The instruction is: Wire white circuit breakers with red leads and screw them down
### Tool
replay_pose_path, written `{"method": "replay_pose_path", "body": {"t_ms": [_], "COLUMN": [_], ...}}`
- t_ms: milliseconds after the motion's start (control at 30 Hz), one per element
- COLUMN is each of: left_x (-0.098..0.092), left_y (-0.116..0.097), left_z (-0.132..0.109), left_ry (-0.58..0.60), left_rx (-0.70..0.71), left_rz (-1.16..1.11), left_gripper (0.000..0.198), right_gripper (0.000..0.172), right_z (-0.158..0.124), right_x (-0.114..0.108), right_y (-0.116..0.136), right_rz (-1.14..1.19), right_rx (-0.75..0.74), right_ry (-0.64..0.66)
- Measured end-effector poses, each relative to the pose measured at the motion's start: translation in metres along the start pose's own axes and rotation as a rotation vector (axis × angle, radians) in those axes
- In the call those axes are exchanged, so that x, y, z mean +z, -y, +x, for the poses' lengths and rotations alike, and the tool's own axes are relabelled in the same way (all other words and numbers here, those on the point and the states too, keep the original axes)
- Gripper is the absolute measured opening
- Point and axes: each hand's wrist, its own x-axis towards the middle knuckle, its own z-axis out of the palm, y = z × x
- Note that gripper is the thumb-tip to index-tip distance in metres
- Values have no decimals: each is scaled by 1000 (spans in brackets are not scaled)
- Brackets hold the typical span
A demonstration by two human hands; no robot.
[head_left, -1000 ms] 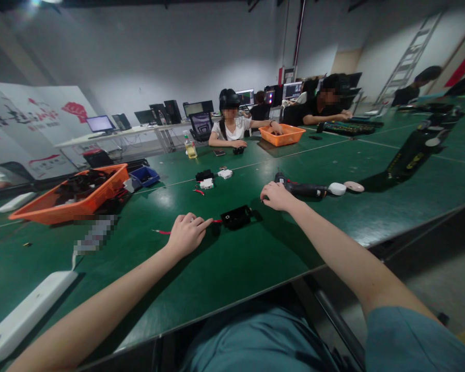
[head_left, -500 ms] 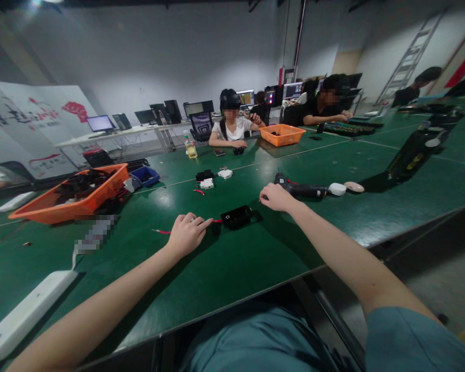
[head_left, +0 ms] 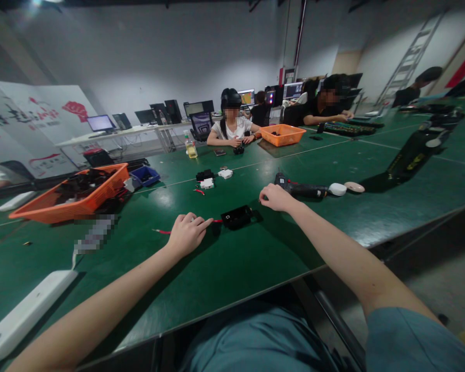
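Note:
My left hand (head_left: 188, 235) lies palm down on the green table, index finger stretched to the right, the others partly curled. Beneath it a thin red wire (head_left: 161, 232) comes out on both sides, one end reaching a small open black case (head_left: 236, 217). My right hand (head_left: 278, 197) hovers just right of that case, its fingertips pressed together; whatever they pinch is too small to make out. Directly behind that hand a black power screwdriver (head_left: 306, 190) lies on its side.
Beyond the case lie white connector-like parts (head_left: 207, 183). An orange basket (head_left: 42, 212) of dark parts and a blue bin (head_left: 147, 176) stand left, a white power strip (head_left: 31, 312) nearer. Right are white discs (head_left: 337, 189) and a leaning black device (head_left: 411, 152). A co-worker (head_left: 232, 126) sits opposite.
Both my hands, the black case and the wire look the same. The co-worker opposite has lowered a raised hand to the small black object on the table.

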Motion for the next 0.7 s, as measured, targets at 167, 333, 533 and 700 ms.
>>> {"method": "replay_pose_path", "body": {"t_ms": [167,333,533,700], "left_x": [0,-1,-2,-2], "left_y": [0,0,-1,-1], "left_z": [0,0,0,1], "left_ry": [-9,-15,-20,-33], "left_rx": [0,7,1,4], "left_rz": [-5,11,-2,-9], "left_gripper": [38,38,37,37], "right_gripper": [13,10,8,13], "right_z": [1,1,1,0], "right_x": [-1,0,2,2], "right_y": [1,0,-2,0], "right_rz": [13,10,39,13], "right_rx": [12,16,4,-7], "right_ry": [2,-1,-36,-35]}}
